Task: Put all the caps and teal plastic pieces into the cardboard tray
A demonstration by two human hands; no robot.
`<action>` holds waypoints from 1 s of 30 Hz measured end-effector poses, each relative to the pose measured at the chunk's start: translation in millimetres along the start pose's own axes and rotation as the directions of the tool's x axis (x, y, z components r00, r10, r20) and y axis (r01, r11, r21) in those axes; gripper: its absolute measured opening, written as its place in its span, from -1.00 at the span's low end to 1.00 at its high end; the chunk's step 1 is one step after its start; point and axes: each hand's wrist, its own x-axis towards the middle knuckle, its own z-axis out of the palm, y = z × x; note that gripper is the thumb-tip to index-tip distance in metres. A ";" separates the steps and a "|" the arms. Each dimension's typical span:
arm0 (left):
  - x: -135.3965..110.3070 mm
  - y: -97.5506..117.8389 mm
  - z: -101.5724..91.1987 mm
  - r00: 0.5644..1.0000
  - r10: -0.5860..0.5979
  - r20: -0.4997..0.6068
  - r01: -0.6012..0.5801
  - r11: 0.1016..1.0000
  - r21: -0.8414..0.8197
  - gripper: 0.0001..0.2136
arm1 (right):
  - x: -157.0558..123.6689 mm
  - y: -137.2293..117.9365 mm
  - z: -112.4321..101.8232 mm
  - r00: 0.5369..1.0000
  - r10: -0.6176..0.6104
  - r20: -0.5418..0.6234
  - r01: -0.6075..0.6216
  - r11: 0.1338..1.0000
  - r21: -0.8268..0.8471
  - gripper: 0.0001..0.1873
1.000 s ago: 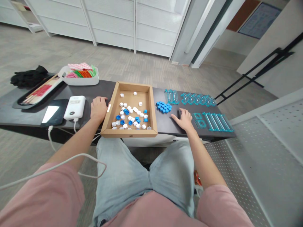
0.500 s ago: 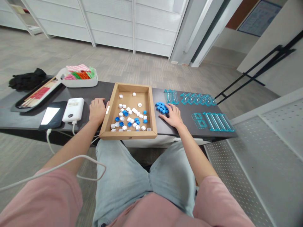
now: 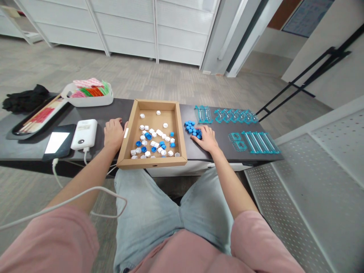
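Dark table, viewed from the seated person's side. Left hand rests beside the cardboard tray, thumb against its left wall, fingers loosely curled and clamped on nothing. Right hand lies just right of the tray, fingertips on the pile of blue hexagonal pieces; whether they pinch one cannot be told. Teal acrylic parts lie farther right.

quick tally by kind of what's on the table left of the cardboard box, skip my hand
white power bank: 1
dark phone: 1
white basket: 1
black tray: 1
black cloth bundle: 1
total: 5
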 end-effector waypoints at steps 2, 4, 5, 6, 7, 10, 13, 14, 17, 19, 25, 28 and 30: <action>-0.7 1.6 -1.8 1.000 -0.006 0.008 0.006 1.000 0.008 -0.43 | 0.3 1.2 0.9 1.000 -0.012 0.001 0.012 1.000 -0.010 -0.47; -1.5 2.7 -3.3 1.000 -0.003 0.018 0.003 1.000 0.023 -0.43 | 0.4 1.9 2.0 0.999 -0.033 0.004 0.033 0.999 -0.017 -0.53; -1.8 2.9 -3.7 1.000 0.001 0.019 -0.001 0.999 0.032 -0.42 | 0.4 1.8 2.4 0.999 -0.039 0.005 0.039 0.999 -0.022 -0.56; -2.1 2.8 -3.8 1.000 0.004 0.018 -0.005 0.999 0.042 -0.42 | 0.3 1.5 2.8 0.999 -0.042 0.005 0.043 0.999 -0.029 -0.58; -2.3 2.6 -3.6 1.000 0.007 0.012 -0.007 0.999 0.049 -0.41 | 0.2 0.9 3.0 0.999 -0.041 0.001 0.041 0.998 -0.037 -0.60; -2.2 1.2 -1.7 1.000 0.014 -0.011 -0.014 0.999 0.045 -0.40 | -0.4 -1.2 3.1 0.999 -0.036 -0.028 0.035 0.998 -0.058 -0.65; -1.1 -0.2 0.3 1.000 0.021 -0.020 -0.020 0.999 0.027 -0.41 | -1.0 -2.4 2.5 0.997 -0.044 -0.067 0.040 0.997 -0.060 -0.70; -0.7 -0.5 0.7 1.000 0.018 -0.017 -0.017 1.000 0.021 -0.41 | -1.2 -2.3 2.3 0.996 -0.050 -0.076 0.046 0.997 -0.056 -0.71; 0.2 -0.6 0.7 1.000 0.010 -0.004 -0.010 1.000 0.007 -0.40 | -0.9 -1.7 2.0 0.994 -0.068 -0.087 0.064 0.997 -0.046 -0.72; 0.1 0.2 -0.4 1.000 0.009 0.002 -0.009 1.000 0.006 -0.40 | -0.4 -1.1 1.7 0.993 -0.069 -0.091 0.066 0.997 -0.039 -0.72; -2.0 2.9 -2.5 1.000 0.003 0.010 -0.003 0.999 0.037 -0.38 | 1.7 2.0 -3.3 0.988 0.005 -0.156 0.018 0.990 0.140 -0.72; -0.9 0.4 2.3 1.000 0.005 -0.028 -0.005 0.999 0.033 -0.39 | 5.8 -5.2 -8.3 0.974 0.043 -0.224 0.029 0.951 0.308 -0.66; 0.6 -2.3 6.5 0.998 0.018 -0.059 -0.016 1.000 0.027 -0.39 | 12.4 -20.1 -11.4 0.964 0.026 -0.265 0.082 0.918 0.388 -0.62</action>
